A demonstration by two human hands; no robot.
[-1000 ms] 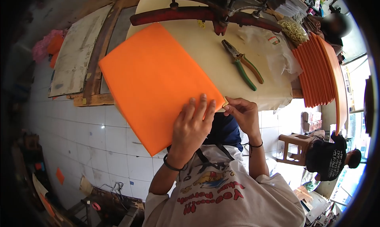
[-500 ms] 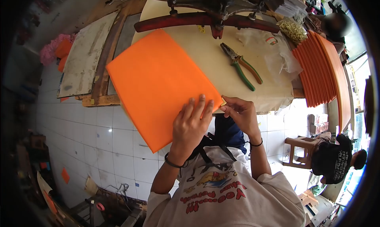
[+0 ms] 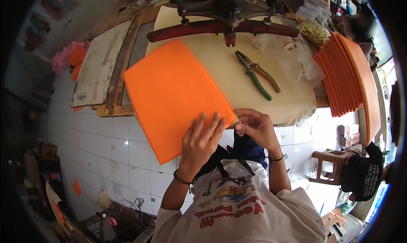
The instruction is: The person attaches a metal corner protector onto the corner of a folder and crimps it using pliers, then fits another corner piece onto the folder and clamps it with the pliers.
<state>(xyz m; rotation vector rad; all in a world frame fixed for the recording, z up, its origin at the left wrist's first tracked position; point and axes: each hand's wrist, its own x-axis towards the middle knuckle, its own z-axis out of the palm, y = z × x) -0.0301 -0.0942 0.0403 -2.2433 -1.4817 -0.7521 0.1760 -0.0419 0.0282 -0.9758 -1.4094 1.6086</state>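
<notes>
An orange folder or cover (image 3: 169,86) lies tilted on the worktable, its near part jutting past the table edge toward my body. My left hand (image 3: 199,143) rests on top of it near the right corner, fingers spread and flat. At that corner sits a small gold metal corner piece (image 3: 235,120). Thumb and forefinger of my right hand (image 3: 258,130) close around this piece. Pliers with green and brown handles (image 3: 257,74) lie on the table to the right of the cover, untouched.
A press-like metal tool with a red bar (image 3: 224,30) stands across the table's back. At right are a stack of orange covers (image 3: 345,77), a pile of gold pieces (image 3: 313,33) and clear plastic (image 3: 305,65). A person in black (image 3: 360,175) sits by a stool (image 3: 324,166).
The cover's near right corner has shifted slightly down and left with both hands. My right thumb has moved a little lower at the gold corner piece. The camera view has shifted slightly.
</notes>
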